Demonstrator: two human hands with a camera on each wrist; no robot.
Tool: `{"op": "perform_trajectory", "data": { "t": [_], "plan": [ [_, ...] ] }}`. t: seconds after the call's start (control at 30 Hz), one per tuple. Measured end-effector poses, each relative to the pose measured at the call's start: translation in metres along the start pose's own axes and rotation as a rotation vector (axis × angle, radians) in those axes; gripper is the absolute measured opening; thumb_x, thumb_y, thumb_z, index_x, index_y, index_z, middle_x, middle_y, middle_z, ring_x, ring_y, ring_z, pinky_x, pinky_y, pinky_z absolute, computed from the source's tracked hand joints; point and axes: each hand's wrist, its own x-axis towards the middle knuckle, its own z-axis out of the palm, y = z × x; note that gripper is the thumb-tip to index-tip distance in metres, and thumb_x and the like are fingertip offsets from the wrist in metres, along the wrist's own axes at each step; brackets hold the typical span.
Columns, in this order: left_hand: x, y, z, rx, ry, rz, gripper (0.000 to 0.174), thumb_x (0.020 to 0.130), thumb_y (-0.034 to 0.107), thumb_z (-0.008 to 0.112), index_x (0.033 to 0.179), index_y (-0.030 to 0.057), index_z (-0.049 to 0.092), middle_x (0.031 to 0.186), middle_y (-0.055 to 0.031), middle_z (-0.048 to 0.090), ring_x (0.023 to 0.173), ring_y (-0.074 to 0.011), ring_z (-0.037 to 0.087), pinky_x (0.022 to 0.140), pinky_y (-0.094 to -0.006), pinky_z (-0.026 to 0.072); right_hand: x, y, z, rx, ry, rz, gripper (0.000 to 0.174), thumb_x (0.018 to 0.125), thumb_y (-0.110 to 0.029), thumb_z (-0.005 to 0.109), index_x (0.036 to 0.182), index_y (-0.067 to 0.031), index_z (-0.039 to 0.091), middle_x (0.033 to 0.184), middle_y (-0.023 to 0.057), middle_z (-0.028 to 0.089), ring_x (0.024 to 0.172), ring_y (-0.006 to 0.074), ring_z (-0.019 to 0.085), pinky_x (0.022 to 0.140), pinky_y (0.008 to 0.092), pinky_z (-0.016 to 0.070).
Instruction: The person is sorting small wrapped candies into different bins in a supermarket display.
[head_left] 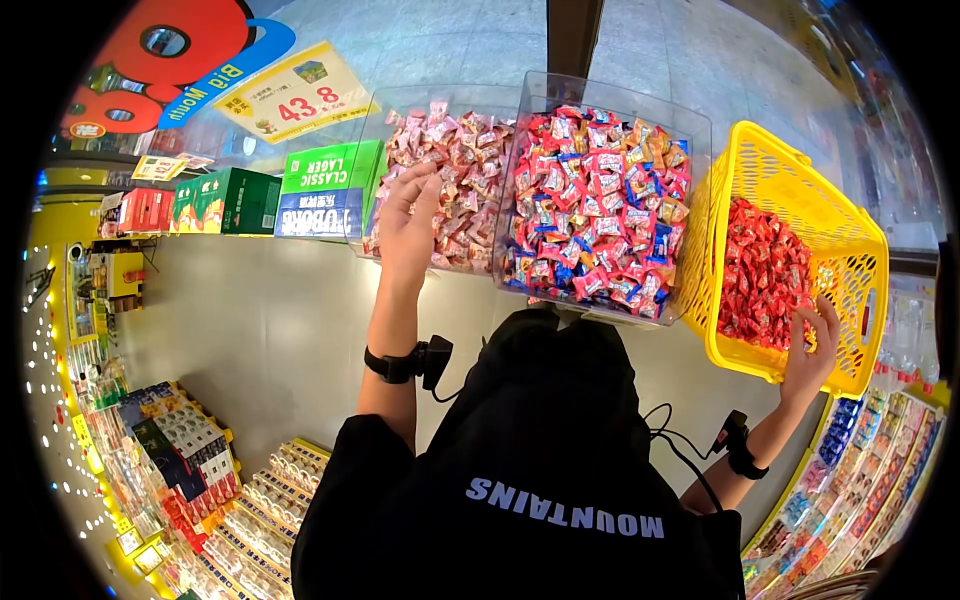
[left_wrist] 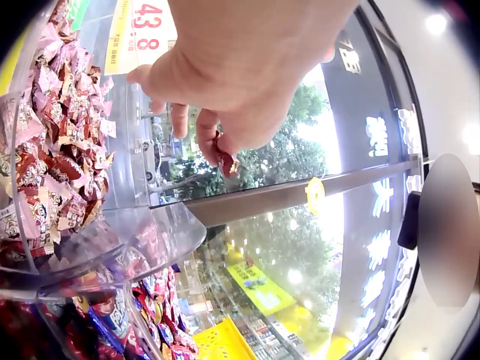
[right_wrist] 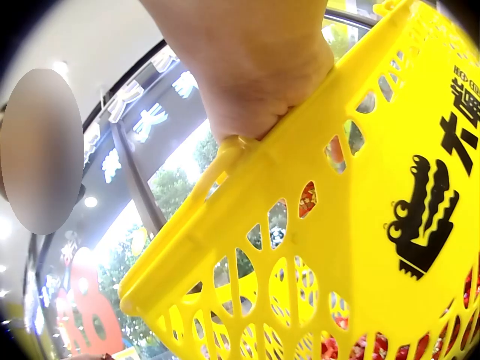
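My left hand [head_left: 408,215] hovers over the near left part of a clear bin of pink-wrapped candies [head_left: 465,165]. Between thumb and finger it pinches a small dark-red wrapped candy [left_wrist: 227,163], which shows in the left wrist view. My right hand [head_left: 815,345] reaches over the near rim of a yellow plastic basket [head_left: 775,160], its bent fingers close to a heap of red-wrapped candies [head_left: 762,270] inside. In the right wrist view the basket wall hides those fingers, so I cannot tell whether they hold anything.
Between pink bin and basket stands a clear bin of mixed red and blue candies [head_left: 600,200]. Left of the bins are a green beer carton [head_left: 330,185] and a price sign [head_left: 300,95]. A window lies behind; stocked shelves [head_left: 850,480] stand at the lower right.
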Motion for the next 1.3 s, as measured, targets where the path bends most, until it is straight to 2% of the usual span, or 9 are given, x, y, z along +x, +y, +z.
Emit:
{"op": "perform_trajectory", "data": {
  "t": [0.07, 0.2, 0.33, 0.37, 0.47, 0.9, 1.1, 1.2, 1.3],
  "plan": [
    [-0.001, 0.004, 0.005, 0.081, -0.021, 0.064, 0.022, 0.104, 0.02, 0.07, 0.108, -0.0009, 0.076, 0.134, -0.0103, 0.066, 0.122, -0.0208, 0.06, 0.105, -0.0345, 0.0449, 0.0, -0.002, -0.001, 0.009, 0.0, 0.012, 0.011, 0.094, -0.004, 0.077, 0.106, -0.0043, 0.077, 0.135, 0.0139, 0.068, 0.128, 0.0311, 0.064, 0.108, 0.0417, 0.0494],
    [-0.006, 0.019, 0.023, 0.351, -0.057, 0.409, 0.014, 0.099, 0.016, 0.074, 0.1, 0.0017, 0.073, 0.136, -0.0136, 0.063, 0.128, -0.0341, 0.055, 0.109, -0.0468, 0.0431, 0.0, -0.006, -0.001, 0.036, 0.002, 0.033, 0.012, 0.093, -0.002, 0.076, 0.105, -0.004, 0.077, 0.134, 0.0139, 0.068, 0.128, 0.0306, 0.064, 0.108, 0.0409, 0.0497],
    [-0.012, 0.027, 0.041, 0.446, -0.133, 0.483, 0.015, 0.095, 0.019, 0.077, 0.098, 0.0049, 0.073, 0.135, -0.0125, 0.062, 0.133, -0.0379, 0.05, 0.117, -0.0544, 0.0327, 0.001, -0.013, -0.001, 0.037, -0.008, 0.045, 0.012, 0.092, -0.002, 0.076, 0.104, -0.0034, 0.076, 0.135, 0.015, 0.068, 0.127, 0.0322, 0.064, 0.108, 0.041, 0.0498],
    [-0.014, 0.027, 0.047, 0.46, -0.138, 0.509, 0.016, 0.093, 0.021, 0.079, 0.096, 0.0063, 0.073, 0.134, -0.011, 0.062, 0.136, -0.0398, 0.049, 0.12, -0.0606, 0.0248, 0.001, -0.016, -0.002, 0.035, -0.01, 0.047, 0.012, 0.092, -0.002, 0.076, 0.104, -0.0034, 0.076, 0.135, 0.0154, 0.068, 0.127, 0.0326, 0.064, 0.108, 0.0411, 0.0498],
    [-0.019, 0.044, 0.066, 0.509, -0.197, 0.574, 0.016, 0.092, 0.022, 0.08, 0.094, 0.0067, 0.074, 0.134, -0.0088, 0.062, 0.139, -0.0404, 0.047, 0.121, -0.0639, 0.0211, 0.003, -0.019, -0.003, 0.027, -0.015, 0.038, 0.013, 0.091, 0.0, 0.076, 0.104, -0.0029, 0.076, 0.133, 0.0168, 0.068, 0.126, 0.0334, 0.065, 0.107, 0.0411, 0.0504],
    [-0.03, 0.049, 0.12, 0.746, -0.377, 0.656, 0.014, 0.092, 0.024, 0.078, 0.095, 0.0102, 0.076, 0.142, -0.0066, 0.059, 0.148, -0.0367, 0.041, 0.124, -0.0732, 0.0113, 0.001, -0.025, -0.004, 0.086, 0.013, 0.044, 0.014, 0.087, 0.001, 0.077, 0.101, -0.0029, 0.076, 0.129, 0.0153, 0.069, 0.119, 0.0338, 0.067, 0.102, 0.0405, 0.0537],
    [-0.033, 0.05, 0.114, 0.825, -0.266, 0.609, 0.012, 0.094, 0.023, 0.075, 0.096, 0.0113, 0.075, 0.139, -0.0064, 0.061, 0.146, -0.0373, 0.043, 0.124, -0.0729, 0.0106, 0.001, -0.023, -0.004, 0.081, 0.001, 0.01, 0.014, 0.088, 0.002, 0.076, 0.101, -0.0024, 0.075, 0.129, 0.0162, 0.069, 0.12, 0.0335, 0.067, 0.101, 0.041, 0.054],
    [-0.02, 0.044, 0.084, 0.766, -0.065, 0.588, 0.011, 0.095, 0.022, 0.074, 0.095, 0.0116, 0.074, 0.137, -0.0059, 0.062, 0.145, -0.0375, 0.045, 0.124, -0.0708, 0.0123, 0.001, -0.028, -0.005, 0.105, -0.006, 0.035, 0.014, 0.088, 0.002, 0.076, 0.101, -0.002, 0.075, 0.13, 0.0166, 0.068, 0.121, 0.0337, 0.067, 0.101, 0.041, 0.054],
    [-0.006, 0.028, 0.041, 0.818, 0.1, 0.541, 0.014, 0.099, 0.021, 0.07, 0.099, 0.0071, 0.072, 0.134, -0.0103, 0.063, 0.137, -0.0379, 0.051, 0.119, -0.0611, 0.0244, 0.002, -0.025, -0.004, 0.092, -0.019, 0.021, 0.014, 0.088, 0.003, 0.076, 0.101, -0.0017, 0.074, 0.131, 0.0169, 0.069, 0.122, 0.0342, 0.067, 0.101, 0.0412, 0.054]
  ]
}}
